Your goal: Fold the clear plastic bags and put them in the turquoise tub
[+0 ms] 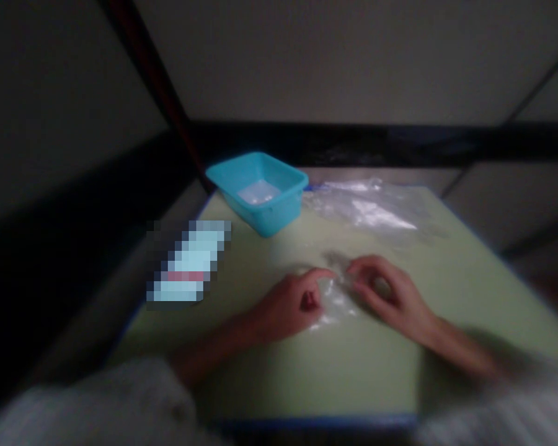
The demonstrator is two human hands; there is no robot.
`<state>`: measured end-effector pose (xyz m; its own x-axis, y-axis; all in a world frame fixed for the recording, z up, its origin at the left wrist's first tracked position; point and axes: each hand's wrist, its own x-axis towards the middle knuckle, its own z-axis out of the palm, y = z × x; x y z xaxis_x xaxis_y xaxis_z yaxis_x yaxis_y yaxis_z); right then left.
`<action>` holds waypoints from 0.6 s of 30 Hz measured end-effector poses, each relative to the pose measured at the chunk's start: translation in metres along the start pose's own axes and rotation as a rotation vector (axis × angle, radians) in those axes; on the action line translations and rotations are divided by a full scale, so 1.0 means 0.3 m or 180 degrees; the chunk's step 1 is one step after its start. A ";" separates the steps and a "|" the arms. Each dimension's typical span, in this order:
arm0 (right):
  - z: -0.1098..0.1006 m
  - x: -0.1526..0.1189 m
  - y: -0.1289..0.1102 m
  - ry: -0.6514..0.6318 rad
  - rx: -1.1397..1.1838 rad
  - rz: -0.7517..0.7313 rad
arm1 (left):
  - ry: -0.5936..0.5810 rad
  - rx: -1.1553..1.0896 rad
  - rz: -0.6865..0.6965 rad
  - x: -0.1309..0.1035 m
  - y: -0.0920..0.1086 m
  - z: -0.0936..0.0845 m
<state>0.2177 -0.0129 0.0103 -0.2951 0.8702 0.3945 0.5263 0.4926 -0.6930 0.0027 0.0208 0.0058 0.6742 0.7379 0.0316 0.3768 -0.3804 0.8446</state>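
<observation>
A small clear plastic bag (pixel 337 306) lies on the pale green tabletop between my two hands. My left hand (pixel 297 303) is at its left edge, index finger stretched over its top and the other fingers curled in, apparently gripping the plastic. On the other side, my right hand (pixel 393 294) has thumb and index finger brought together in a ring near the bag's upper right. Whatever is between those fingertips is too blurred to make out.
A turquoise basket (pixel 279 214) with something whitish inside stands at the table's back left. Clear plastic bags (pixel 376 207) are spread behind my hands. A pixelated flat object (pixel 190 263) lies at the left edge of the table (pixel 307 384).
</observation>
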 end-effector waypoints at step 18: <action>-0.010 -0.002 0.030 -0.0135 -0.0700 -0.0438 | -0.0546 0.1703 0.1558 -0.003 -0.033 -0.050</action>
<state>0.2249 -0.0089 0.0056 -0.4066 0.7967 0.4472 0.6381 0.5980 -0.4850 -0.0111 0.0323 0.0053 0.9174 0.3338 0.2165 0.2364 -0.8950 0.3784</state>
